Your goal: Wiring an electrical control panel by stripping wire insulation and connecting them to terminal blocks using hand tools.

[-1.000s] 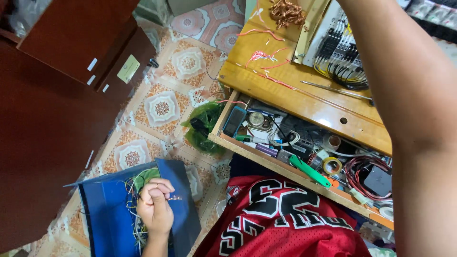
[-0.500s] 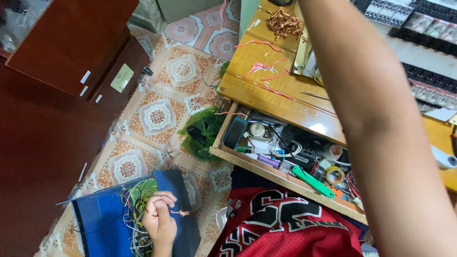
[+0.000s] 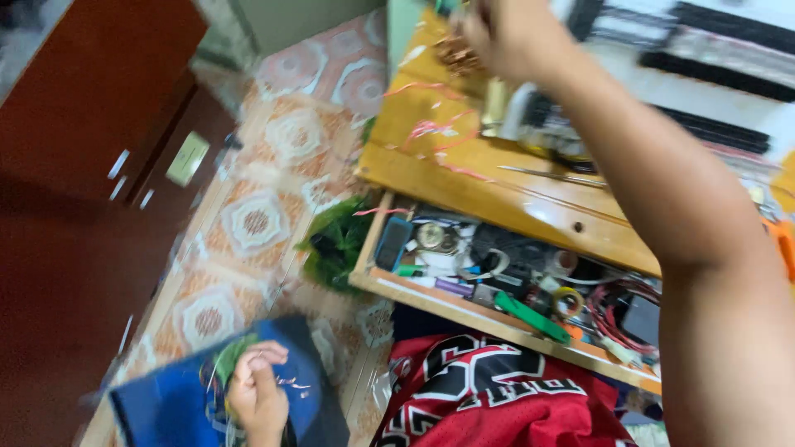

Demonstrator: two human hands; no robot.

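- My right hand (image 3: 509,33) is closed over the copper wire tangle (image 3: 455,56) on the desk (image 3: 530,199); the blur hides the grip, I think.
- My left hand (image 3: 258,389) pinches thin wires (image 3: 291,384) over the blue bag (image 3: 178,406).
- Strands can snag and drop into the open drawer (image 3: 497,314).

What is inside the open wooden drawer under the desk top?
The open drawer holds a green tool, tape roll, red wires and clutter; its back part is covered by the desk top.
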